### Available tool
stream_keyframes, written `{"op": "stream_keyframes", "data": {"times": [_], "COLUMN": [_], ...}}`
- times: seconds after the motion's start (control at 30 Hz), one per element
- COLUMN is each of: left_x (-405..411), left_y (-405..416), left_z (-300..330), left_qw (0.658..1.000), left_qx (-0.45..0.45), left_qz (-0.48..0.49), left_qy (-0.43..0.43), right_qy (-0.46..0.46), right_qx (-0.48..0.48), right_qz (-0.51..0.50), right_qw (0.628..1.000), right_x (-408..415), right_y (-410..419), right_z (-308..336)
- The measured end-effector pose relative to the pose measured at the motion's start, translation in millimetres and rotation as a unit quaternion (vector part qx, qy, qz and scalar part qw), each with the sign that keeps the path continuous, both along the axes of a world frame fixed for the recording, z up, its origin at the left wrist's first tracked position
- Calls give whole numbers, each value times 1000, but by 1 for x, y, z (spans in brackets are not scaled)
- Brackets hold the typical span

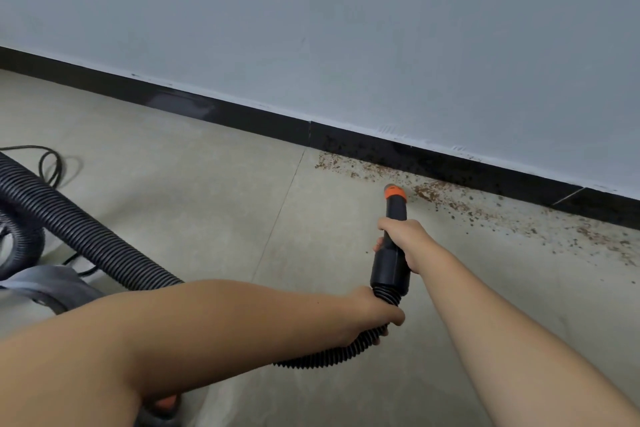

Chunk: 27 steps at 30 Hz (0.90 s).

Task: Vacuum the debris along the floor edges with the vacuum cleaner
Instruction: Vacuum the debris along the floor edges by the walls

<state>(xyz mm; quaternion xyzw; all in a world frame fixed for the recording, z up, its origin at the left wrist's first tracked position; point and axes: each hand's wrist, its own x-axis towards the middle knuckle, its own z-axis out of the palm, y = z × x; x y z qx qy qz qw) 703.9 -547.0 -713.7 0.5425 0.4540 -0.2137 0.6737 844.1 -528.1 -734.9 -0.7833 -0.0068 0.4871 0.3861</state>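
Note:
My right hand (405, 241) grips the black vacuum nozzle (393, 215), whose orange tip (394, 191) points at the floor close to the black skirting board (415, 152). My left hand (372, 317) holds the ribbed black hose (332, 355) just behind the nozzle. Brown crumbs of debris (429, 192) lie scattered along the floor edge, from left of the tip to far right. The tip sits in a gap among the crumbs.
The hose loops back to the left (79, 229) toward the grey vacuum body (45, 288) at the lower left. A thin black power cord (52, 163) curls on the beige tiled floor (207, 201). A pale wall (346, 28) rises above the skirting.

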Motion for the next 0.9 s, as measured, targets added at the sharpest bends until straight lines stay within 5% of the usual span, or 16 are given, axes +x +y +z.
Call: {"op": "stream_keyframes", "data": {"times": [0.9], "left_x": [-19], "left_y": [45], "left_z": [-1], "left_qw": [983], "left_qx": [30], "left_qz": [178], "left_qy": [20], "right_qy": [43], "right_qx": [27], "right_qz": [177], "right_qw": [983], "right_x": [-39], "right_y": [92], "right_z": [10]}}
